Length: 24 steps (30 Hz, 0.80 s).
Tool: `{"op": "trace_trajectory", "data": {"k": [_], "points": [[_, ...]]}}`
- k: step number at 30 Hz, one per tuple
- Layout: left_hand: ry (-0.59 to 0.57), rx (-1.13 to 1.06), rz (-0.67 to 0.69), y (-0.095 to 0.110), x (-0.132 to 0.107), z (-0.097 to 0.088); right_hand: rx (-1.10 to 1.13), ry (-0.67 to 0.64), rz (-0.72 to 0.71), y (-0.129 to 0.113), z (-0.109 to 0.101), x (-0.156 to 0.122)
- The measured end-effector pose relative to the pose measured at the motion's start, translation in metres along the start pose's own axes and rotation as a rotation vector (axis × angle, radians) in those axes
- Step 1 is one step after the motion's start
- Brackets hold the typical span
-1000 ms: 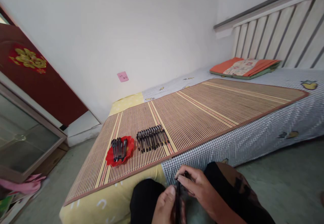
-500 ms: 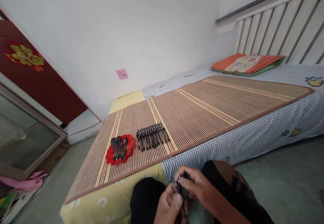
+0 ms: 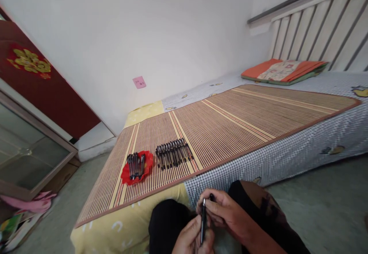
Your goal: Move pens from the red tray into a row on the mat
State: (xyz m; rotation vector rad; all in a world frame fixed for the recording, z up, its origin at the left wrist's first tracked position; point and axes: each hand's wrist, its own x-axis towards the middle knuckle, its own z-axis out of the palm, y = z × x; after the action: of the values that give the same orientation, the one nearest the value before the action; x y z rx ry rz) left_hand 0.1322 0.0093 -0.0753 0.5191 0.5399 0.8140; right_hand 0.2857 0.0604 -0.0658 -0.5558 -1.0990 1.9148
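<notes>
Low in the view, over my knees, both hands meet on a dark pen (image 3: 203,219). My left hand (image 3: 192,238) is closed around its lower part. My right hand (image 3: 222,212) pinches the upper end, where a small black cap (image 3: 212,197) shows at my fingertips. On the striped bamboo mat (image 3: 230,123) on the bed, a red dish (image 3: 147,166) holds several dark pens (image 3: 135,166). To the dish's right lies a neat row of several more pens (image 3: 172,153).
A folded orange cushion (image 3: 283,71) lies at the bed's far end by a slatted headboard (image 3: 322,28). A glass-fronted cabinet (image 3: 25,154) and a red panel (image 3: 34,89) stand left. Pink cloth (image 3: 31,204) lies on the grey floor (image 3: 324,204).
The pen has come up between my hands and now stands clearly visible, with the cap at my right fingertips. The view shifted slightly left.
</notes>
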Motion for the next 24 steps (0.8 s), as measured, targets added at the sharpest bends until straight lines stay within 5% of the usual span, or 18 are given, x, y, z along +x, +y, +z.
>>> {"op": "trace_trajectory", "data": {"k": [6, 13, 19, 24], "points": [[0.238, 0.254, 0.247, -0.007, 0.009, -0.004, -0.140, 0.073, -0.021, -0.005, 0.001, 0.000], [0.062, 0.105, 0.050, -0.016, 0.014, -0.014, -0.046, 0.066, -0.030, -0.003, -0.002, 0.000], [0.241, 0.248, 0.071, -0.023, 0.018, -0.015, 0.212, 0.256, -0.010, 0.007, -0.017, 0.008], [0.331, 0.404, 0.061, -0.022, 0.013, -0.014, 0.202, 0.298, -0.045, -0.006, -0.029, 0.006]]}}
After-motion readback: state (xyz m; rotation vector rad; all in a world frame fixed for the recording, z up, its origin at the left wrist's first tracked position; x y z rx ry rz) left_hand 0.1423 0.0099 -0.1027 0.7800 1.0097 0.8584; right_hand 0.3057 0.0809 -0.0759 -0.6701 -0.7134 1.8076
